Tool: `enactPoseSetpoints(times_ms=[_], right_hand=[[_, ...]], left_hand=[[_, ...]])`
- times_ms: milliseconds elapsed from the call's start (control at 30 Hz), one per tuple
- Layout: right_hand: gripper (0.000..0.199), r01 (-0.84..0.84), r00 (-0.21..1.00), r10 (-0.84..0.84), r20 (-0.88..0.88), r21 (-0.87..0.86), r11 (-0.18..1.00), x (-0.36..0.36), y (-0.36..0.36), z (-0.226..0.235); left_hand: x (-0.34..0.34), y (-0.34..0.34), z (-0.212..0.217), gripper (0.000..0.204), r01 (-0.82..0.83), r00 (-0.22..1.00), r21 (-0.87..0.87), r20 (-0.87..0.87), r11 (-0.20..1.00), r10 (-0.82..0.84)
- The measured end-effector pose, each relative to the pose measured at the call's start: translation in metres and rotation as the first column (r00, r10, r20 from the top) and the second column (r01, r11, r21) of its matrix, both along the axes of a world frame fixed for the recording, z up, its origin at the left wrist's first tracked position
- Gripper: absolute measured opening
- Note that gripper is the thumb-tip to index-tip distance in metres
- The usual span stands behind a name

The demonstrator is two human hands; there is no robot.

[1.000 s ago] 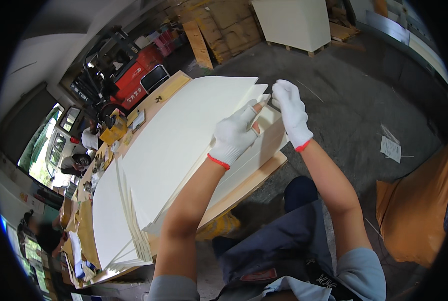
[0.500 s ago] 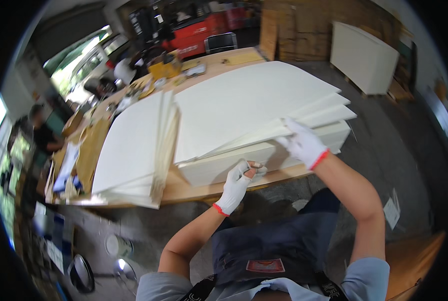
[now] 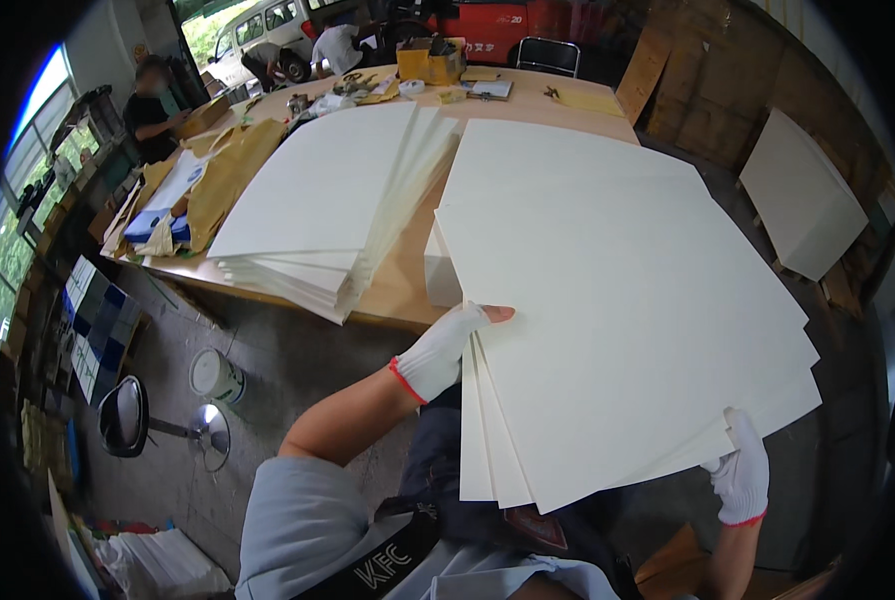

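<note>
Several large white sheets [image 3: 617, 330], fanned out and overlapping, reach over the table's near edge toward my body. My left hand [image 3: 442, 350], in a white knit glove with a red cuff, is closed on their left edge, its bare thumb lying on top. At the near right edge my right hand [image 3: 743, 472], gloved alike, pinches the sheets; its fingers beneath are hidden. Behind and partly under them stands a thick stack of white sheets [image 3: 567, 150]. To its left on the wooden table [image 3: 392, 295] lies another fanned stack of white sheets [image 3: 312, 190].
Brown wrapping paper [image 3: 237, 180] lies at the table's left end, and a yellow box [image 3: 431, 62] stands at the back. A white bucket [image 3: 215, 375] and a round stool [image 3: 125, 415] stand on the floor at left. A person [image 3: 152, 115] is at far left.
Both hands have taken hold of the fanned sheets and drawn them off the stack toward me. My right hand has moved nearer and to the right. The view has turned.
</note>
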State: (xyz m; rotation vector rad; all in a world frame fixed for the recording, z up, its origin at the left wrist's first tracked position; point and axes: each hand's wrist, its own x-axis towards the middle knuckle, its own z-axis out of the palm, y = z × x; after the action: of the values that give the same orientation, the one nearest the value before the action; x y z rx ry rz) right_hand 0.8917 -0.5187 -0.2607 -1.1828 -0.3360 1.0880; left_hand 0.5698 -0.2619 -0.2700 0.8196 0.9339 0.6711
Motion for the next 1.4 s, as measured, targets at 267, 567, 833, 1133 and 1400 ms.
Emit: enactPoseSetpoints(times_ms=[267,567,833,1133,1400], right_hand=[[0.042,-0.035,0.993,0.015,0.120,0.171,0.985,-0.006,0.045,0.023],[0.039,-0.513,0.808,0.292,0.512,0.367,0.776,-0.151,0.282,0.119],[0.059,-0.470,0.866,0.500,0.014,0.367,0.803,-0.324,0.425,-0.003],[0.047,-0.431,0.901,0.433,-0.003,0.073,0.899,-0.340,0.452,-0.062],[0.049,-0.926,0.106,0.600,0.793,-0.141,0.350,-0.183,0.249,-0.020]], left_hand=[[-0.061,0.002,0.020,0.025,-0.078,0.995,0.419,-0.025,0.905,0.097],[-0.201,0.047,0.057,0.031,-0.647,0.732,0.418,0.575,0.638,0.365],[-0.261,0.187,-0.017,0.038,-0.791,0.611,0.357,0.421,0.496,0.671],[-0.290,0.217,-0.096,0.033,-0.669,0.705,0.481,0.167,0.567,0.689],[-0.242,0.163,-0.045,0.043,-0.851,0.425,0.407,0.160,0.333,0.891]])
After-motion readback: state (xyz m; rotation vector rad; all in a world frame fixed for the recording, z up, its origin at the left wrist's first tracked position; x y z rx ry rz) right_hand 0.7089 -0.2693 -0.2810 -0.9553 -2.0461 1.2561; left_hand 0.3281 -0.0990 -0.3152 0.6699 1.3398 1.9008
